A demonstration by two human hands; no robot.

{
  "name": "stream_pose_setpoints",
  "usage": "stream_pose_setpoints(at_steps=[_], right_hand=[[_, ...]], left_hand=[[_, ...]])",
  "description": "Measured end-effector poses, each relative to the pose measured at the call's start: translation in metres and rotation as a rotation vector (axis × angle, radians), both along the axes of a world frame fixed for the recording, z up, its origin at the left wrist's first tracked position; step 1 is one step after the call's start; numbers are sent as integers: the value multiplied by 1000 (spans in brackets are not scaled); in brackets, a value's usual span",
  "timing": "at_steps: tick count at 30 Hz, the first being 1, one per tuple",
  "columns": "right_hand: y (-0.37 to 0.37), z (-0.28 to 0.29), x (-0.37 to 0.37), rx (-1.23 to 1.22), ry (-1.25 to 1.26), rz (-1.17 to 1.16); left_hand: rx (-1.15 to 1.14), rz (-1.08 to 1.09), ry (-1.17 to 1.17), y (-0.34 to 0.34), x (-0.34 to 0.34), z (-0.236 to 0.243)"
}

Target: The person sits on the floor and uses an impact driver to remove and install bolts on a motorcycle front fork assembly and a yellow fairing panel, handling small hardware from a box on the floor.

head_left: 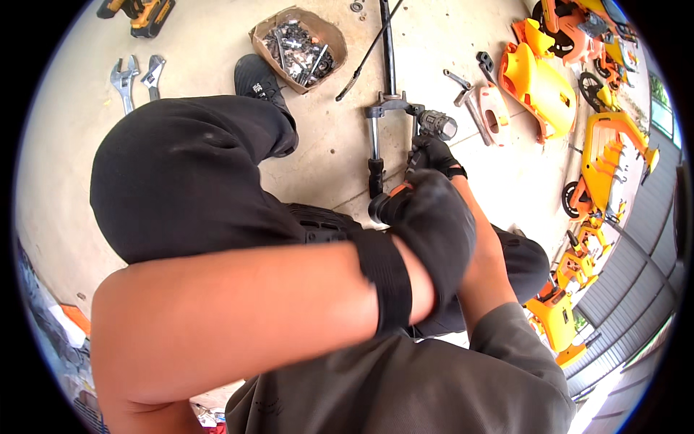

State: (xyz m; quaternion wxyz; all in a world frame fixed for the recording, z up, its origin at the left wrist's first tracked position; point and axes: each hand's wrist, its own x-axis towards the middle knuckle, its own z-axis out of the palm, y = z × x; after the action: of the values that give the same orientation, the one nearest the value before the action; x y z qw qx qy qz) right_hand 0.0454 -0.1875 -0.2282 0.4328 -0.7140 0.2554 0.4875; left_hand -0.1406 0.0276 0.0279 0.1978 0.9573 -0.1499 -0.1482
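A metal front fork (374,139) lies on the floor, its tube pointing away from me, a cable beside it and a dark cylindrical fitting (437,124) at its right crown. My right hand (434,155), in a black glove, is closed around the right fork leg just below that fitting. Nearer to me, my gloved left hand (434,220), blurred, is curled over a black-and-orange object (387,204) that looks like a tool; my hand hides most of it and the lower part of the right leg.
My bent left leg (181,181) fills the left side. Beyond it lie two adjustable wrenches (124,76), a yellow-and-black power tool (150,18) and a cardboard box (332,61) of hardware. Orange-yellow plastic panels (538,90) and small vehicle bodies (603,163) line the right.
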Motion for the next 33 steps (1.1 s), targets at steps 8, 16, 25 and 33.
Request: stream_pose_setpoints(at_steps=[8,16,25,33], right_hand=[[3,-13,-15,62,-46,-37],[-28,-20,-19,-69,-814,995],[-9,-10,-31,158,-162,-25],[-7,-13,-32,109,-310,114]], left_hand=[[-517,488,828,-50,70,-206],[-1402,807,1152,-102,70,-240],[-1239,924,1062,-111,70,-252],[-1207,878,824,-161,58,-302]])
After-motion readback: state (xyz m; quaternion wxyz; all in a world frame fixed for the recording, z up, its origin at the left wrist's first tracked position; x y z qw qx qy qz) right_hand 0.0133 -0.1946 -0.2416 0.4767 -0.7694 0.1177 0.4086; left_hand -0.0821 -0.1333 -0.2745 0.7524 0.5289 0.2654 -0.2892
